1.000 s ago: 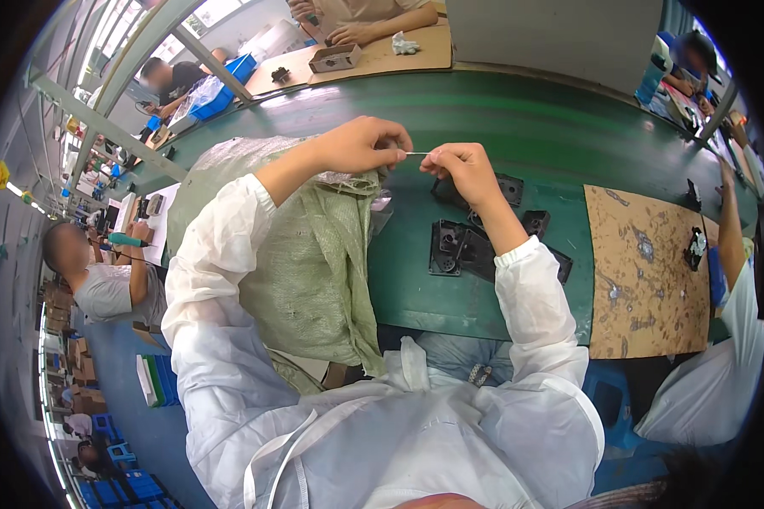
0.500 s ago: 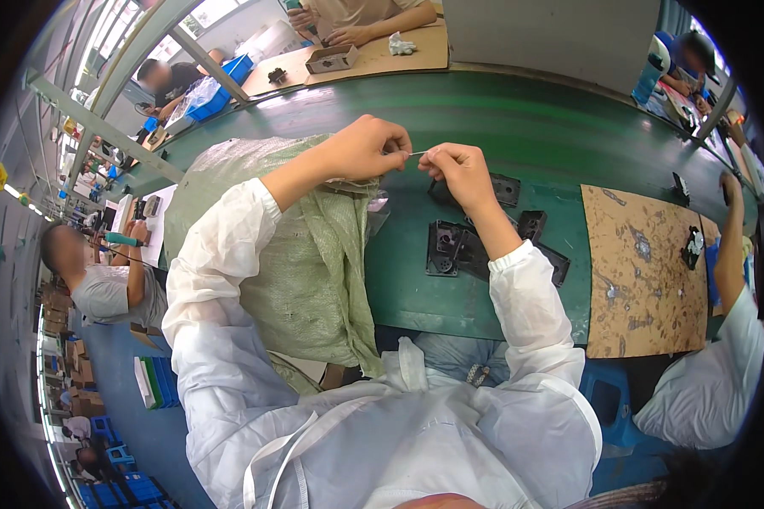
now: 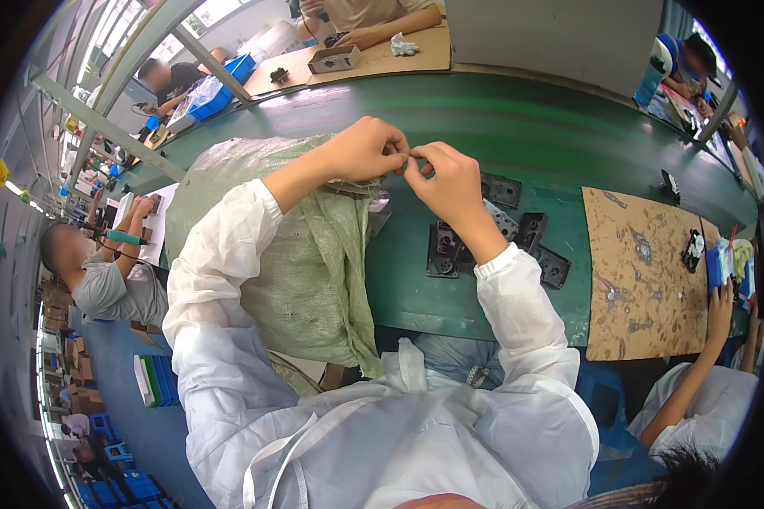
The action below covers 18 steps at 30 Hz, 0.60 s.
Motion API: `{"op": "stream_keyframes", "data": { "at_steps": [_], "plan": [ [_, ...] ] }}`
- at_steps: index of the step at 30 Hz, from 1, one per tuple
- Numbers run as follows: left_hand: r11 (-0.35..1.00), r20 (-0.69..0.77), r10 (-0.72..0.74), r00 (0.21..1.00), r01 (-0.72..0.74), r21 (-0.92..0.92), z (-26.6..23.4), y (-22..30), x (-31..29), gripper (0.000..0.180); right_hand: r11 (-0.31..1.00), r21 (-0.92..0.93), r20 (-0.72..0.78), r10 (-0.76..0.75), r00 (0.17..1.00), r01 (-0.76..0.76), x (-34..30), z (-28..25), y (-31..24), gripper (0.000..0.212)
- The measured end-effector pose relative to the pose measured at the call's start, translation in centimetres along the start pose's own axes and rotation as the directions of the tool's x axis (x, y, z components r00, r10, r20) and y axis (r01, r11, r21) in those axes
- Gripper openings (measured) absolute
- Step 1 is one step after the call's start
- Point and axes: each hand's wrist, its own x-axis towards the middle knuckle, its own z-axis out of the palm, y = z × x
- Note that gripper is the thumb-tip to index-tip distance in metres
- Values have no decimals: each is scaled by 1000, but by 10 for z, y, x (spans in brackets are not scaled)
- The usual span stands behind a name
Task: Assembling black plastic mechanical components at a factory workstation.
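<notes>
Above the bench, my left hand (image 3: 365, 151) is closed in a pinch, over the far right edge of a pale green woven sack (image 3: 289, 254). Its fingertips meet those of my right hand (image 3: 446, 182), whose thumb and forefinger are pinched together too. Whatever lies between the fingertips is too small or hidden to make out. Below and to the right of my right hand lie several black moulded housings (image 3: 555, 268), with one flat black plate (image 3: 501, 190) beyond them. My right wrist partly covers the group.
A green work surface (image 3: 416, 297) carries the housings; a stained brown board (image 3: 645, 280) adjoins it at right. Past them runs a green conveyor belt (image 3: 535, 119) with a black part (image 3: 671, 185) on it. Co-workers sit across, left and right; one's hand (image 3: 721, 304) rests near the board.
My right hand has moved left until its fingertips meet my left hand's. The thin pale piece seen between them no longer shows. The co-worker's arm at right has come down toward the board.
</notes>
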Motion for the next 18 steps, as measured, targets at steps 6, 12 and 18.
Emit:
{"op": "stream_keyframes", "data": {
  "at_steps": [6, 12, 18],
  "plan": [
    [1000, 10, 9, 1000, -9, -25, -3, 0, -1, 15, 997, -1, 47, 76, 996, -76, 1, 4, 0, 11],
    [999, -3, 6, 1000, -6, -50, 0, -2, -2, 16, 998, 17, 4, 67, 998, -67, 0, 9, 2, 5],
    [998, -20, 61, 998, -61, 19, 4, -1, -3, 14, 989, -144, 47, 14, 999, -8, 1, 11, 7, 13]
  ]
}}
